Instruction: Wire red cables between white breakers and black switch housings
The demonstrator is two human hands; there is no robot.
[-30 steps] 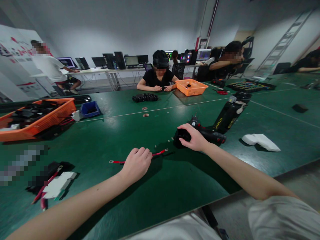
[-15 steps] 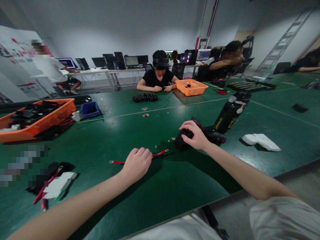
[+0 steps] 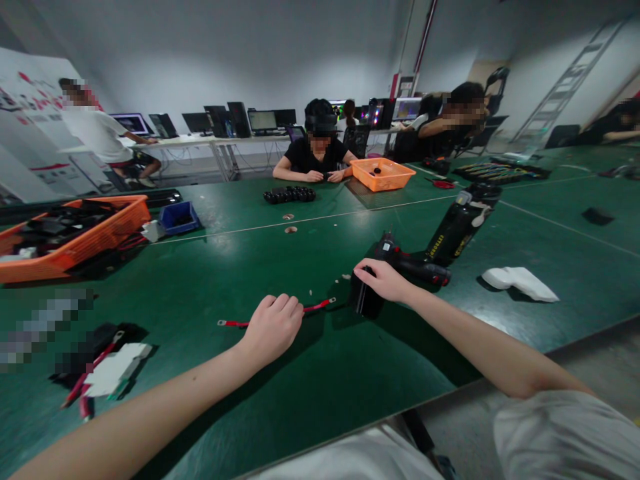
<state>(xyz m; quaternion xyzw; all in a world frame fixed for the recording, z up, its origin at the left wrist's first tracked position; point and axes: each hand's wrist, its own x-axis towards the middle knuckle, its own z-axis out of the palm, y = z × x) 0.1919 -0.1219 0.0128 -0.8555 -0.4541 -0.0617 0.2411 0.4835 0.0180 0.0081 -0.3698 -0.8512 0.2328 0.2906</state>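
Note:
My left hand (image 3: 275, 327) is closed over the middle of a red cable (image 3: 317, 307), whose metal lugs stick out on both sides. To its right, my right hand (image 3: 383, 280) grips a black block-like object (image 3: 367, 300) by its top, at the table surface. Just behind that hand lies a black power tool (image 3: 423, 269) with red details. A black cylinder with yellow lettering (image 3: 453, 230) leans up behind the tool. Further right is a folded white item (image 3: 520, 281).
An orange basket (image 3: 120, 227) of black parts and a blue bin (image 3: 180, 219) stand at the left. Nearer are a white block (image 3: 117, 370) and red cables. Across the green table (image 3: 240, 260), a person (image 3: 317, 157) sits beside an orange tray (image 3: 383, 175).
My right hand has shifted slightly down and left, and its fingers have closed on the black object, which now stands more upright. My left hand has hardly moved.

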